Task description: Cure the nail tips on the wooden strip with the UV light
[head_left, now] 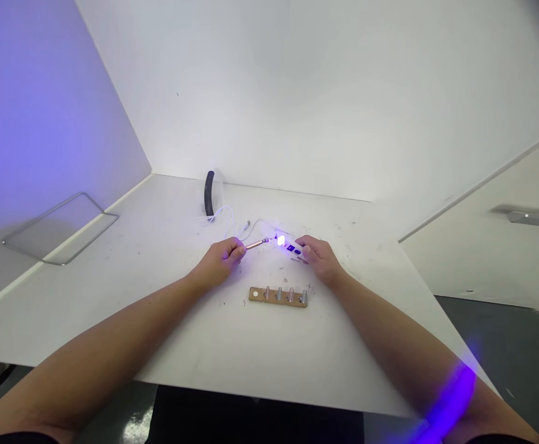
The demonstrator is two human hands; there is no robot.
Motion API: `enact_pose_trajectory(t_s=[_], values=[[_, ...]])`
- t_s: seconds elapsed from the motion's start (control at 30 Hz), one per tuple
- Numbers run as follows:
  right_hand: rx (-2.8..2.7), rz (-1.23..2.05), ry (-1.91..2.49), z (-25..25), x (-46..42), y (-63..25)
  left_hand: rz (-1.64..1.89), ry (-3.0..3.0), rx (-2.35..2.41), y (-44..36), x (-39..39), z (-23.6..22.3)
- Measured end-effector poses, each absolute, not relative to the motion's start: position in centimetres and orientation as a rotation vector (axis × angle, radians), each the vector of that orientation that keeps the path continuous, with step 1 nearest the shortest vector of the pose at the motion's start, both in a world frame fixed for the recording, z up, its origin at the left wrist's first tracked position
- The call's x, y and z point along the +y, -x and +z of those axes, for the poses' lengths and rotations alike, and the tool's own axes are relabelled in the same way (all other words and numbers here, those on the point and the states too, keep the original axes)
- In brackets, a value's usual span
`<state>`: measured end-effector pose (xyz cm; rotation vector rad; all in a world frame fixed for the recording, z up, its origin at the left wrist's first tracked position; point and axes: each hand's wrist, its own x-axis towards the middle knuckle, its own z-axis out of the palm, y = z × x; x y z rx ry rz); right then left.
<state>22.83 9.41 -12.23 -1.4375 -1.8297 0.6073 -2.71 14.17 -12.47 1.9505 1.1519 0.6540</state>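
The left hand (224,260) is closing its thumb and fingers around a slim copper-coloured rod (255,245), which is pointing rightward and slightly up. The right hand (321,257) is gripping a white handheld lamp (292,246), whose far end is glowing violet-white. The rod's tip and the glowing end are meeting or nearly meeting between the hands, above the white table (232,351); glare is hiding whether they are touching.

Just nearer the body than the hands, a brown strip (273,301) is lying on the table. It is bearing four small tapered pieces (279,294), pinkish and greyish, standing in a row, while a round white spot is showing at its left end. What is holding them to the strip is too small to tell.

Beyond the hands, a white cable (226,208) is looping across the table, and a small plug (245,226) is lying near the rod. Farther back, a curved black piece (209,194) is standing near the back wall (269,92), with something clear just beside it. Dark specks are dotting the tabletop. At the far left, a bent wire frame (61,264) is leaning by the side wall (33,123), which is catching violet light.
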Motion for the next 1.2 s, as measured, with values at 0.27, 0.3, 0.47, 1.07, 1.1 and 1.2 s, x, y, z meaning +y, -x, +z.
enact_pose_trajectory(t_s=[0.27, 0.3, 0.47, 1.07, 1.1, 1.2], values=[[-1.846, 0.603, 1.445, -12.56, 9.50, -23.07, 0.653, -1.952, 1.150, 2.80, 14.20, -12.70], [-1.846, 0.605, 1.442, -12.54, 9.49, -23.06, 0.653, -1.952, 1.152, 2.79, 14.18, -12.65], [-1.838, 0.612, 1.436, -12.45, 9.47, -23.03, 0.668, -1.954, 1.155, 2.71, 14.12, -12.52], [-1.847, 0.621, 1.433, -12.45, 9.38, -23.02, 0.658, -1.946, 1.179, 2.71, 14.13, -12.43], [-1.848, 0.619, 1.434, -12.47, 9.40, -23.03, 0.656, -1.946, 1.179, 2.72, 14.14, -12.42], [-1.853, 0.614, 1.437, -12.46, 9.41, -23.00, 0.653, -1.941, 1.177, 2.72, 14.13, -12.42]])
